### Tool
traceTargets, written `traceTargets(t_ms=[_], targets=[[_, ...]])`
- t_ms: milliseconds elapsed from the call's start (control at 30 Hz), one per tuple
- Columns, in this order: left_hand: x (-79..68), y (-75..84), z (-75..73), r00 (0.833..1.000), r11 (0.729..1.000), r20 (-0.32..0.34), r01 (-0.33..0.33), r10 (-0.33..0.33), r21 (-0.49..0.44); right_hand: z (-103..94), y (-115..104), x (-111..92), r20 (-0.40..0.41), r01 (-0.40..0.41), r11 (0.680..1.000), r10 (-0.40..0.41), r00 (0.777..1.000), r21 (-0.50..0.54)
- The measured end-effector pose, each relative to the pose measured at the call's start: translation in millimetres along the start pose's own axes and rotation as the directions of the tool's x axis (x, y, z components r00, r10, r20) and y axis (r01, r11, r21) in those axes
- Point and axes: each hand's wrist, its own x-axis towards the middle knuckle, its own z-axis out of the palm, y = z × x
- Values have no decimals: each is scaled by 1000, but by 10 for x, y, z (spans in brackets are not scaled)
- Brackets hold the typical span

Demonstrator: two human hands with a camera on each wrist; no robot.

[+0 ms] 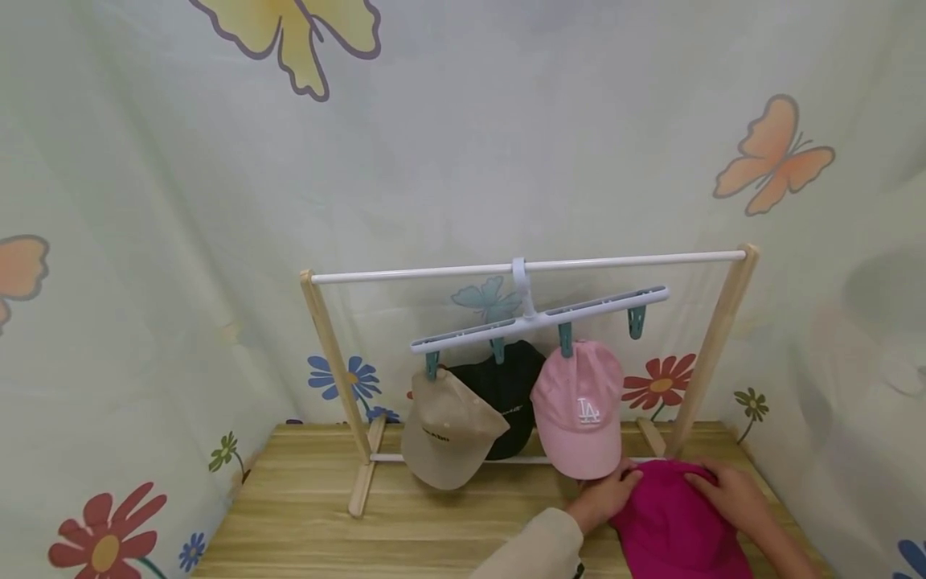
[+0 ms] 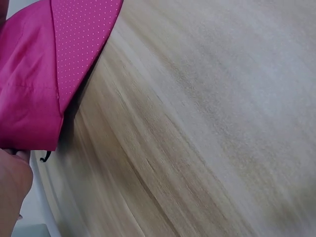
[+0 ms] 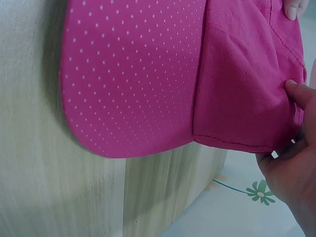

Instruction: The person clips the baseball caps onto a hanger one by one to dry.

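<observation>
A magenta cap (image 1: 676, 523) is held up over the table's right front part, its dotted brim (image 3: 133, 74) toward the person. My left hand (image 1: 608, 492) grips the cap's left side. On its other side my right hand (image 1: 734, 498) pinches the fabric, thumb on the outside and fingers behind, as the right wrist view shows. Just beyond hangs a white clip hanger (image 1: 538, 320), tilted up to the right. From its green clips hang a beige cap (image 1: 448, 434), a black cap (image 1: 506, 394) and a pink cap (image 1: 579, 410). The rightmost green clip (image 1: 637, 322) holds nothing.
The hanger hooks over the white rail (image 1: 637, 261) of a rack with wooden side posts (image 1: 712, 354). A lower white bar (image 1: 387, 457) joins the posts. The rack stands on a wooden table (image 1: 304, 498), with a floral, butterfly-printed curtain (image 1: 217, 201) behind.
</observation>
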Motion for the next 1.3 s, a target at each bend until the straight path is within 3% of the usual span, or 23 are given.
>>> traceTargets(t_ms=[333,600,767,1133,1300], targets=[[-76,79,9,999,993,-4,-36,35,-115,-24,2,-73,-83,24,999,-21,996,36],[-133,121,33,985,983,-62,-165,160,-84,-85,30,-99,5,-52,997,52,999,55],[-184,187,40,980,974,-65,-194,187,-119,-135,60,-119,32,-72,996,70,997,59],[-286,218,66,950,951,-93,-304,298,-52,-178,87,-173,-6,-77,996,77,997,33],[-341,202,39,948,949,-90,-309,304,-55,-201,29,-178,-4,-99,995,99,995,31]])
